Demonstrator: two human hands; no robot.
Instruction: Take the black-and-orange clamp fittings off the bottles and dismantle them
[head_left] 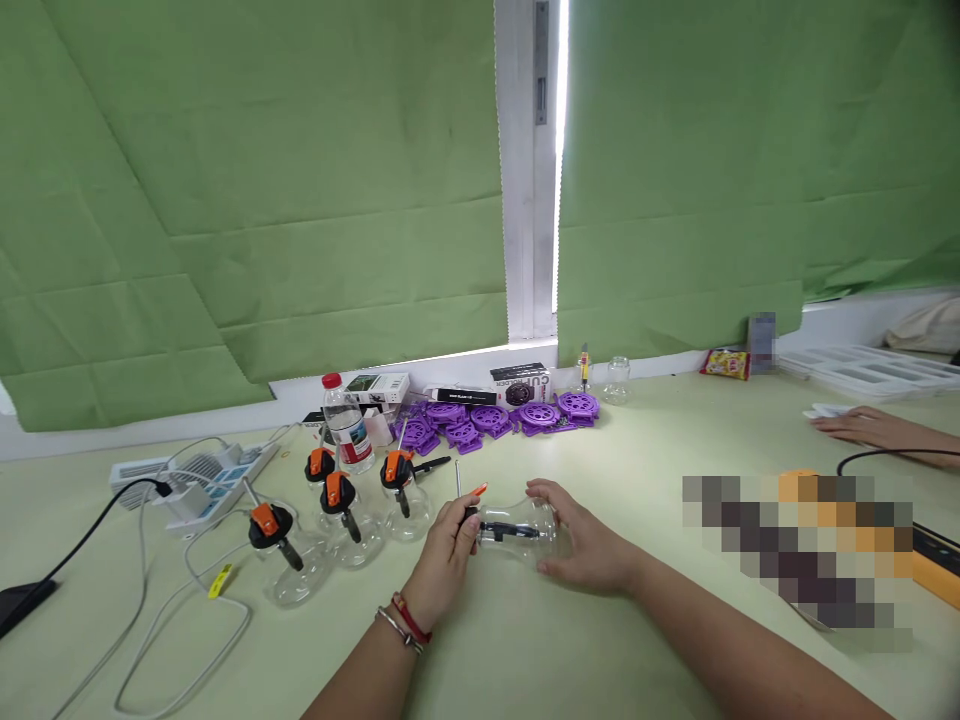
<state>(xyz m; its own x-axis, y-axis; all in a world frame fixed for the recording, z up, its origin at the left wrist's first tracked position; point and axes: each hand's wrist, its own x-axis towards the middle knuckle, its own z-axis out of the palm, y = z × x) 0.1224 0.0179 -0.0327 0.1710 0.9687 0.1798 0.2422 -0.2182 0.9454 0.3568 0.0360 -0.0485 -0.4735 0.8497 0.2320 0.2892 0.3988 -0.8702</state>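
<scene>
Glass bottle (538,518), black stem (520,533) inside, between left hand (448,545), right hand (583,545).

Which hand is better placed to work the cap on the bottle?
Left, likely: the left hand grips the cap at the neck, while the right hand cups the bottle, steadying it.

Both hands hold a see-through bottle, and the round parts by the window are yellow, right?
No. The head view shows the round parts by the window are purple, not yellow. The left hand and right hand do hold the see-through bottle.
</scene>
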